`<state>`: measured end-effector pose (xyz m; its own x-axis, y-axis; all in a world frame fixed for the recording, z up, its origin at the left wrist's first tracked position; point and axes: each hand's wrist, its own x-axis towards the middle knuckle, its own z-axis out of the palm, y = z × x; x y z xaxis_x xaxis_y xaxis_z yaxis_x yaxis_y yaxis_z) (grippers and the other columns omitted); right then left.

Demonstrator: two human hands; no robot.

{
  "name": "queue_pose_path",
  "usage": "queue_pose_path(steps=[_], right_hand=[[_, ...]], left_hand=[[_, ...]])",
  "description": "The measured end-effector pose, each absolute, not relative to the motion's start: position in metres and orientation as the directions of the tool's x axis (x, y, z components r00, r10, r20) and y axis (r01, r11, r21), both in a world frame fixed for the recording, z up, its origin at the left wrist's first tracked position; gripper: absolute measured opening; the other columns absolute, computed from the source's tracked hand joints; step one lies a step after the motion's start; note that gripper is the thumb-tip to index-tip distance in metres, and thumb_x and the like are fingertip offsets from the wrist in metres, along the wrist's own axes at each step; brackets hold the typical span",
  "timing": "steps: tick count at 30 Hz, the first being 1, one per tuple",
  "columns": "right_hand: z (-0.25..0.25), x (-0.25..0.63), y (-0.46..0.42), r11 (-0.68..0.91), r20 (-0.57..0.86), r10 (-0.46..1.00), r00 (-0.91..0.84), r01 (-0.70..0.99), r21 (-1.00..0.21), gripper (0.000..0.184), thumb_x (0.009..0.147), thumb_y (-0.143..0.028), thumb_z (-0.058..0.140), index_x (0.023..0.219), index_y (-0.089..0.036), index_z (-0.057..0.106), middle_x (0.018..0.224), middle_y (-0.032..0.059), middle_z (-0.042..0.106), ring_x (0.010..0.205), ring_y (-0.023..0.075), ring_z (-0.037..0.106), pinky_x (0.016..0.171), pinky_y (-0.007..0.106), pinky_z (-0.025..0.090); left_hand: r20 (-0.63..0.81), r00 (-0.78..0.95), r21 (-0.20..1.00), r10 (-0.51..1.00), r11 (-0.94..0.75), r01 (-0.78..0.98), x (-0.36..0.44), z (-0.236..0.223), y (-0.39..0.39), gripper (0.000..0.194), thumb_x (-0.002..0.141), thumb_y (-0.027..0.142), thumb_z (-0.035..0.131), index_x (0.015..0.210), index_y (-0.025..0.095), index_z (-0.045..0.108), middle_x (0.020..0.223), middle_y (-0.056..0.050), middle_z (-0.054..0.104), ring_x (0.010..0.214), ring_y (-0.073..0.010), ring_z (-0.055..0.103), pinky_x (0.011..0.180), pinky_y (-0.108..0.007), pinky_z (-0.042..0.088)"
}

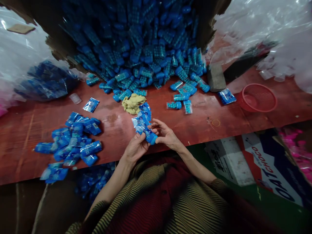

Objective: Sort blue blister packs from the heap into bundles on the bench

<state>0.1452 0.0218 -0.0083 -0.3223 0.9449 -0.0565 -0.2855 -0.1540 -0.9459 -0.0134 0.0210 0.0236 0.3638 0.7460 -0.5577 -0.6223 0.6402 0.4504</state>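
My left hand is closed around a small bottle with a blue cap, in a printed blue wrapper sleeve. From the other side my right hand has its thumb at the cap end and its bent fingers at the wrapper. Just beyond lie more flat blue wrapper sleeves, touching a crumpled yellow-green cloth. On the left of the red table is a loose heap of wrapped bottles. One flat blue sleeve lies above that heap.
A torn-open carton spills many blue-capped bottles of turquoise balls. Several loose bottles lie nearer. At the right are a red plastic basket, a grey block and a blue sleeve stack. Clear plastic bags flank the carton.
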Motion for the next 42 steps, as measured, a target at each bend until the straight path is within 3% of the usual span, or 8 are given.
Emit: queue_pose_path(steps=[3,7,13,18,26,32,38,42], right_hand=[[-0.006,0.149,0.024,-0.221,-0.053,0.905,-0.422,-0.36,-0.907,0.083,0.06,-0.036,0.081,0.134,-0.034,0.043,0.129,0.0021,0.05,0.112,0.0197,0.051,0.094,0.034,0.044],[-0.001,0.154,0.026,-0.243,-0.051,0.874,-0.483,-0.344,-0.907,0.081,0.06,-0.03,0.081,0.133,-0.037,0.045,0.134,-0.0002,0.049,0.124,0.0208,0.044,0.105,0.036,0.035],[-0.001,0.156,0.031,-0.275,-0.055,0.856,-0.515,-0.362,-0.89,0.079,0.064,-0.026,0.078,0.134,-0.036,0.043,0.136,0.0017,0.048,0.125,0.0221,0.044,0.102,0.039,0.039],[-0.005,0.155,0.031,-0.286,-0.039,0.861,-0.507,-0.419,-0.862,0.078,0.063,-0.027,0.08,0.133,-0.035,0.045,0.128,0.0013,0.053,0.121,0.0195,0.048,0.101,0.036,0.04],[-0.012,0.152,0.029,-0.279,-0.05,0.873,-0.485,-0.411,-0.868,0.07,0.07,-0.03,0.074,0.133,-0.034,0.043,0.125,0.0023,0.053,0.104,0.0162,0.056,0.084,0.03,0.051],[-0.016,0.147,0.027,-0.198,-0.037,0.924,-0.381,-0.394,-0.897,0.062,0.075,-0.041,0.068,0.132,-0.031,0.045,0.122,0.0031,0.056,0.111,0.0179,0.054,0.09,0.032,0.049],[-0.02,0.143,0.02,-0.144,-0.058,0.973,-0.223,-0.397,-0.907,0.061,0.072,-0.055,0.066,0.125,-0.027,0.053,0.111,0.0046,0.062,0.104,0.0181,0.057,0.091,0.032,0.047],[-0.017,0.147,0.02,-0.251,-0.099,0.933,-0.345,-0.43,-0.867,0.066,0.069,-0.048,0.072,0.129,-0.027,0.05,0.124,0.0051,0.057,0.113,0.0195,0.054,0.094,0.032,0.047]], left_hand=[[-0.544,0.413,0.437,0.73,0.667,-0.604,-0.01,0.024,0.019,0.041,0.083,0.016,0.057,0.123,0.015,0.053,0.095,-0.009,0.072,0.099,-0.0225,0.065,0.086,-0.032,0.052],[-0.536,0.424,0.423,0.73,0.666,-0.614,-0.008,0.025,0.019,0.039,0.086,0.012,0.05,0.125,0.016,0.052,0.093,-0.008,0.072,0.098,-0.0199,0.066,0.091,-0.034,0.05],[-0.567,0.371,0.437,0.736,0.65,-0.622,-0.003,0.033,0.022,0.035,0.087,0.014,0.05,0.121,0.019,0.056,0.093,-0.006,0.072,0.098,-0.0188,0.065,0.093,-0.035,0.049],[-0.586,0.307,0.457,0.75,0.619,-0.639,0.006,0.038,0.02,0.029,0.086,0.015,0.053,0.114,0.016,0.059,0.083,-0.006,0.072,0.087,-0.018,0.068,0.082,-0.03,0.054],[-0.576,0.249,0.502,0.779,0.577,-0.644,0.011,0.037,0.017,0.02,0.083,0.02,0.059,0.101,0.012,0.062,0.08,-0.007,0.071,0.071,-0.0147,0.067,0.056,-0.019,0.052],[-0.535,0.314,0.482,0.784,0.589,-0.649,0.011,0.036,0.015,0.022,0.084,0.014,0.056,0.105,0.015,0.061,0.092,-0.006,0.071,0.081,-0.0146,0.067,0.077,-0.028,0.055],[-0.577,0.277,0.457,0.768,0.585,-0.67,0.017,0.036,0.011,0.018,0.087,0.009,0.048,0.094,0.015,0.063,0.084,-0.003,0.071,0.083,-0.013,0.068,0.084,-0.031,0.053],[-0.563,0.303,0.455,0.769,0.595,-0.663,0.016,0.036,0.012,0.024,0.085,0.01,0.052,0.106,0.015,0.061,0.088,-0.006,0.072,0.087,-0.0166,0.068,0.079,-0.029,0.054]])
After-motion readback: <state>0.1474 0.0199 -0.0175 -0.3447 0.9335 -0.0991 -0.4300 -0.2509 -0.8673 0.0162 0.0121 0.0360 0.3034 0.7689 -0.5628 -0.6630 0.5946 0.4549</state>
